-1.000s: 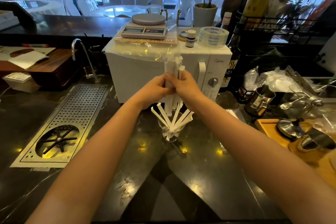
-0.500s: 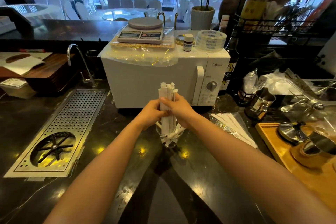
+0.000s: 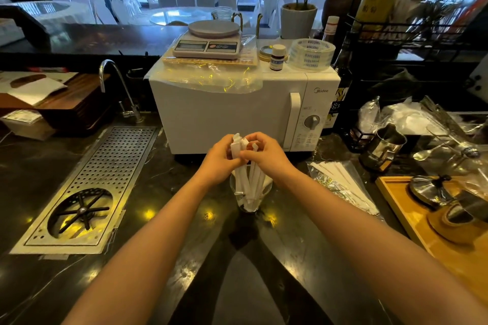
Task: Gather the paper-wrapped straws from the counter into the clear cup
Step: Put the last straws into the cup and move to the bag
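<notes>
A clear cup (image 3: 233, 187) stands on the dark counter in front of the microwave. A bundle of white paper-wrapped straws (image 3: 247, 182) stands in it, lower ends down at the cup's bottom. My left hand (image 3: 220, 159) and my right hand (image 3: 265, 157) meet just above the cup's rim, both closed around the upper part of the bundle. Only the straw tops stick out above my fingers. The cup's far rim is hidden behind my hands.
A white microwave (image 3: 237, 111) with a scale on top stands right behind the cup. A plastic bag of more wrapped straws (image 3: 340, 185) lies to the right, beside a wooden tray (image 3: 422, 229) and a metal pitcher (image 3: 383, 148). A perforated drain grate (image 3: 87, 187) is at left.
Both hands have come down with the bundle. The straws have slid deeper into the cup, so much less of them shows above my fingers than one second ago.
</notes>
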Demonstrator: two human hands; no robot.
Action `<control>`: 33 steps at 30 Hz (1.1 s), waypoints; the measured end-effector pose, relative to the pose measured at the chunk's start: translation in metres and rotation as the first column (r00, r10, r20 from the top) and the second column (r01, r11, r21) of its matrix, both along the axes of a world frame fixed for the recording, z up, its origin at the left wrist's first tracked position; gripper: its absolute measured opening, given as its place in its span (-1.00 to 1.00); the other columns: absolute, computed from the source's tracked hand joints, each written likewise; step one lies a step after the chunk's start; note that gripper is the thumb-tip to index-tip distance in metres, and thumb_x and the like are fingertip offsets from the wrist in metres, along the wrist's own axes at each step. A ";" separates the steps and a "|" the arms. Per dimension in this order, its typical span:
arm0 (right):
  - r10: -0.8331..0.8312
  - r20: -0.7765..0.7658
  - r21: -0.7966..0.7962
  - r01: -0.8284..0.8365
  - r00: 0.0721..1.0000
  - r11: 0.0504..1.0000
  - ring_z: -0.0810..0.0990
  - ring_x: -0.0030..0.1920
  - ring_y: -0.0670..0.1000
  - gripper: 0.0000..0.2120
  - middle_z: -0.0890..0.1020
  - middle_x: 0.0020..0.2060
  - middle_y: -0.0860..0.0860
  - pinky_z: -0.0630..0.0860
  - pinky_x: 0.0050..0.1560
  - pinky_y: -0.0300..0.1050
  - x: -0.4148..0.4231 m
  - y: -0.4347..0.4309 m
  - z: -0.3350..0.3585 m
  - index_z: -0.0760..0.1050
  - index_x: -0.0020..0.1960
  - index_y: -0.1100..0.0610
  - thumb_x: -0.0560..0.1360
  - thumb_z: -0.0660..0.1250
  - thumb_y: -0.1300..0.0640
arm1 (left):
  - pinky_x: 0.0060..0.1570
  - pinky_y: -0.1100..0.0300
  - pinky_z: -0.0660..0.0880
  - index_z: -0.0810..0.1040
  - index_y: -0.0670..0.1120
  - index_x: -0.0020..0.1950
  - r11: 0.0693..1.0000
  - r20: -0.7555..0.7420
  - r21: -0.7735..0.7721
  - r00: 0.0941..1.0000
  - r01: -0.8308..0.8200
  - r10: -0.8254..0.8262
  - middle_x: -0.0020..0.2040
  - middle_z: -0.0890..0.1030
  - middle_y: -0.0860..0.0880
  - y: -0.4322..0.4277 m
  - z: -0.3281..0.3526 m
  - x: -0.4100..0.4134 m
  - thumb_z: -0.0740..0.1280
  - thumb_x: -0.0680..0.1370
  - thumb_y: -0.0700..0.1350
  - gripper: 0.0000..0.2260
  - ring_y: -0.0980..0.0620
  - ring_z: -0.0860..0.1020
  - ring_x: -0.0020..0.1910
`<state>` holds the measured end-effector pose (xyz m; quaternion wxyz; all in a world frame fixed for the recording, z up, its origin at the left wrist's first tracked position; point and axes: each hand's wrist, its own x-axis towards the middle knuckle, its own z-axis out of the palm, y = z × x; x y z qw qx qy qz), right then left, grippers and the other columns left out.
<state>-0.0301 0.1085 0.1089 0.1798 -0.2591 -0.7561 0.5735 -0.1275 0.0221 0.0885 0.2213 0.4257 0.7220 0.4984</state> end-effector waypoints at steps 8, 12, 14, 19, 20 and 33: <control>0.037 0.085 0.293 -0.060 0.996 0.954 0.49 0.19 0.05 -0.68 0.50 0.24 0.12 0.41 -0.02 -0.36 -0.001 0.000 -0.007 0.39 0.29 0.16 0.54 0.20 0.19 | 0.02 0.13 0.50 0.24 0.08 0.41 0.999 -0.214 -0.018 0.976 -0.037 0.032 0.15 0.54 -0.07 -0.004 0.002 0.001 0.26 0.53 -0.20 -0.51 -0.03 0.57 0.00; 0.045 0.147 0.433 -0.105 0.988 0.895 0.42 0.28 0.10 -0.66 0.46 0.29 0.15 0.33 0.16 -0.17 -0.001 -0.001 -0.014 0.38 0.32 0.16 0.55 0.16 0.19 | 0.27 0.08 0.37 0.30 -0.06 0.40 0.995 -0.353 -0.063 0.934 -0.075 0.048 0.32 0.48 -0.14 -0.005 -0.003 0.003 0.22 0.54 -0.23 -0.58 -0.08 0.46 0.26; 0.049 0.196 0.491 -0.141 0.979 0.860 0.41 0.29 0.10 -0.67 0.47 0.28 0.14 0.35 0.22 -0.12 -0.001 0.000 -0.017 0.39 0.31 0.15 0.56 0.15 0.17 | 0.29 0.12 0.33 0.31 -0.11 0.39 0.992 -0.384 -0.095 0.922 -0.087 0.044 0.35 0.45 -0.14 -0.004 -0.008 0.004 0.21 0.55 -0.23 -0.60 -0.07 0.40 0.32; 0.022 0.341 0.597 -0.235 0.940 0.767 0.34 0.34 0.11 -0.60 0.42 0.33 0.10 0.33 0.30 0.02 0.002 0.000 -0.027 0.28 0.38 0.12 0.57 0.13 0.07 | 0.36 0.14 0.26 0.27 -0.12 0.41 0.981 -0.468 -0.183 0.883 -0.065 -0.029 0.41 0.38 -0.12 -0.005 -0.020 0.005 0.15 0.58 -0.19 -0.61 -0.04 0.33 0.39; 0.016 0.354 0.606 -0.242 0.935 0.758 0.31 0.36 0.11 -0.58 0.39 0.35 0.10 0.32 0.31 0.02 0.004 0.000 -0.028 0.25 0.40 0.11 0.56 0.13 0.05 | 0.38 0.14 0.22 0.25 -0.12 0.42 0.979 -0.486 -0.194 0.873 -0.064 -0.039 0.43 0.35 -0.11 -0.005 -0.021 0.005 0.14 0.58 -0.17 -0.61 -0.03 0.28 0.42; -0.025 0.531 0.643 -0.383 0.847 0.663 -0.10 0.51 0.15 -0.39 -0.02 0.53 0.12 -0.05 0.48 0.13 0.011 0.003 -0.025 -0.01 0.49 0.05 0.53 0.15 -0.03 | 0.47 0.04 -0.13 -0.01 -0.04 0.49 0.920 -0.623 -0.378 0.763 -0.100 -0.172 0.55 -0.01 0.00 -0.003 -0.018 0.001 -0.01 0.61 0.02 -0.53 0.04 -0.11 0.52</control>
